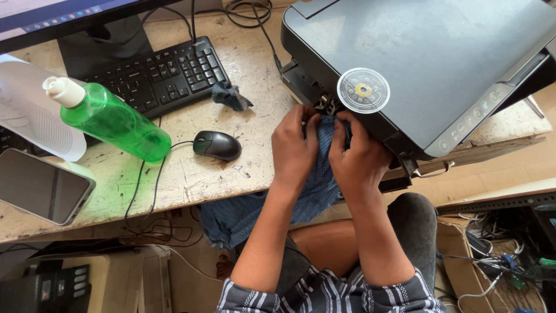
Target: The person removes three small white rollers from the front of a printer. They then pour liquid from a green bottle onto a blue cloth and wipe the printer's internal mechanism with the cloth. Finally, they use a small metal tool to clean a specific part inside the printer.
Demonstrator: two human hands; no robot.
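Our fingers were closed on a blue cloth [315, 179]: left hand [295, 148] and right hand [356, 156] side by side, equally near, pinching its far end against the printer [428, 52]. The cloth's length ran back toward us, over the desk [255, 133] edge. Left lay a mouse [217, 145], keyboard [156, 75] and green bottle [113, 119].

Blue checked cloth [315, 185], black printer [417, 52] with clear disc [363, 90], green bottle [113, 120] white-capped, black keyboard [159, 72] and mouse [217, 145], scuffed cream desk [255, 64], striped sleeves.
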